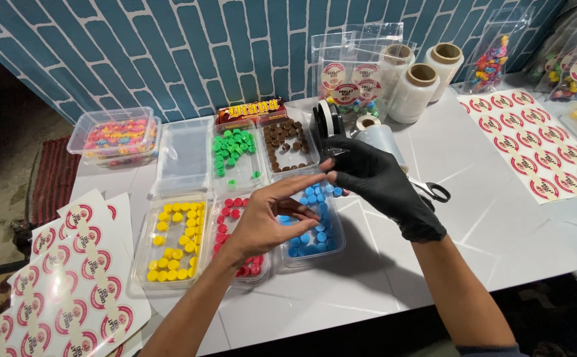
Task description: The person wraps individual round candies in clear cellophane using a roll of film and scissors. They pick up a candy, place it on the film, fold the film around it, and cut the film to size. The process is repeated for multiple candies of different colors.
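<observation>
i see the left hand bare and spread flat, fingers stretched out over the blue tray, its fingertips meeting the right hand. the right hand wears a black glove and its grip looks pinched on something small at the meeting point; i cannot tell what it is, perhaps a strip of tape. the left hand's grip is released, holding nothing that i can make out.

to do this well, i judge that the bare fingertips should stay clear of the sweets below, and that the pinch should be kept steady above the tray rather than dragged across it. the tape dispenser sits just behind the gloved hand, and the scissors lie on the surface partly under that wrist, so the wrist should lift straight up, not sweep.

counts: six trays in two rows, holding yellow, red, blue, green and brown pieces, with one clear tray empty. one lidded tub of mixed sweets stands at the far left. three film rolls stand at the back. sticker sheets lie at both sides, a fanned pile at the left and at least one sheet at the right. the sweets themselves are too many and too overlapped to count.
</observation>
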